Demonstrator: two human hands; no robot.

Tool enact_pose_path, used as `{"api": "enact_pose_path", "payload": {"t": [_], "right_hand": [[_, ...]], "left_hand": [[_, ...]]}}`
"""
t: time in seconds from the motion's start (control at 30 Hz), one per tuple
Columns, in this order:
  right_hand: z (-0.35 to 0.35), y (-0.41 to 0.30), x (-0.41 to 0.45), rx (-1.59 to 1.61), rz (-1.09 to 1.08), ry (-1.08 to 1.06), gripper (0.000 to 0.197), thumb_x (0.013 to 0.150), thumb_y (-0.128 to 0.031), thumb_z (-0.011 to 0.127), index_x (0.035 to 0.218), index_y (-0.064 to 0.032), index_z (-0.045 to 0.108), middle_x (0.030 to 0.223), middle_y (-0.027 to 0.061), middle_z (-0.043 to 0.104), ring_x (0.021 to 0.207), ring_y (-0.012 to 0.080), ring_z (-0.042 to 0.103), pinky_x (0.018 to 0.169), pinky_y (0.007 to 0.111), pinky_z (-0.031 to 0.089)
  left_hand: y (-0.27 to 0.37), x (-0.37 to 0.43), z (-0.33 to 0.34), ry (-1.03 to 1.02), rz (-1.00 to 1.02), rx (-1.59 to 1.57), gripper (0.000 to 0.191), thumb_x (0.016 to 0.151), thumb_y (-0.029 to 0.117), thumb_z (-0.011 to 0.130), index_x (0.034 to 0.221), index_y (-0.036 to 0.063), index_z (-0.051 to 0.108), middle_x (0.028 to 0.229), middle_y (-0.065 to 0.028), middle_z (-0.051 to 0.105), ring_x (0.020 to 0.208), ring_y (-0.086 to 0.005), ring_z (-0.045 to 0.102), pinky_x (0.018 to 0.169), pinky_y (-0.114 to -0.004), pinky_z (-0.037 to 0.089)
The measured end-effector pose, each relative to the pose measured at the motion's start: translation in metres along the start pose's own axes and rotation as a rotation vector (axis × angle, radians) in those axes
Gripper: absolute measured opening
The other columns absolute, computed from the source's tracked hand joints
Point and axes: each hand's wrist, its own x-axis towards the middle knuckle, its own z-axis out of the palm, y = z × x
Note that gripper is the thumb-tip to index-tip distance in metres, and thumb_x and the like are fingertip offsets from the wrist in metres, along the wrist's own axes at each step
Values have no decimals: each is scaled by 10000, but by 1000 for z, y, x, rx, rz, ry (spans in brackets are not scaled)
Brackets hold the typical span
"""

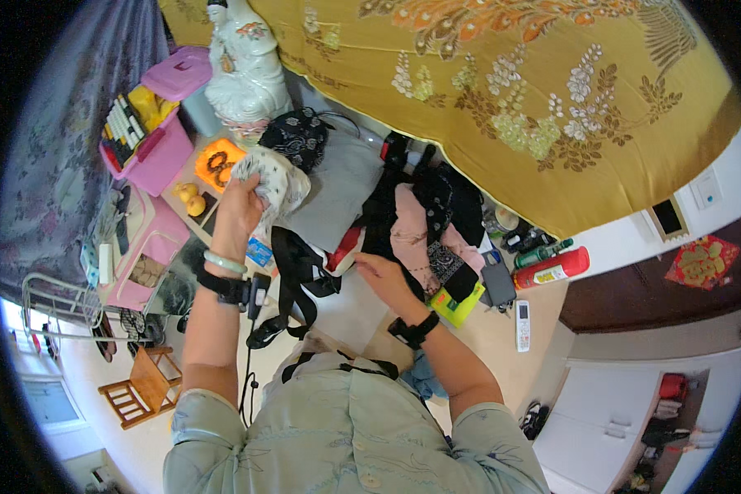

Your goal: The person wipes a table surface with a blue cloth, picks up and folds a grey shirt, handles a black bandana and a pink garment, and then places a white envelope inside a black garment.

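Observation:
My left hand [244,200] grips a white fabric piece [276,179] with small dark prints, raised over the left side of the cluttered table [346,315]. My right hand [386,281] is at a red and white item [347,248], its fingertips by the white edge; whether they pinch it is hard to tell. Between both hands lies a black strap [293,290], hanging towards my body. Beyond it is a flat grey sheet or board [339,185]. A black patterned cloth item [296,137] rests behind the white piece. To the right are heaped pink fabric [410,228] and black clothing [460,200].
A white porcelain statue [247,68] stands at the back left, near a filled pink bin [154,154]. Beads [217,167] lie on orange cloth. On the right are a red canister [552,268], a green bottle [540,253] and a white remote control [522,324]. Yellow embroidered fabric [500,92] hangs behind.

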Motion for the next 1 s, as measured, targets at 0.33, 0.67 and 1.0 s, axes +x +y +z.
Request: {"api": "enact_pose_path", "payload": {"t": [0.33,0.67,1.0], "right_hand": [[-90,100,-16,-455,157,422,237,783,-99,516,991,6,560,1044,237,527,966,369,501,788,381,436],[-8,15,-4,15,-17,-23,151,785,-108,565,908,-28,601,882,125,595,777,270,580,689,316,463],[25,39,-38,-16,49,-356,162,777,-127,587,874,-6,634,900,113,613,818,208,592,715,286,472]], "left_hand": [[-15,85,21,-238,-289,50,211,861,201,521,1009,50,513,940,-93,567,821,-229,545,698,-397,473],[-139,-10,6,-229,-869,392,347,825,289,565,1068,45,526,1007,-85,584,871,-215,572,727,-349,465],[-175,-35,20,-405,-800,461,163,807,151,585,937,53,585,837,0,603,711,-63,542,609,-204,436]]}}
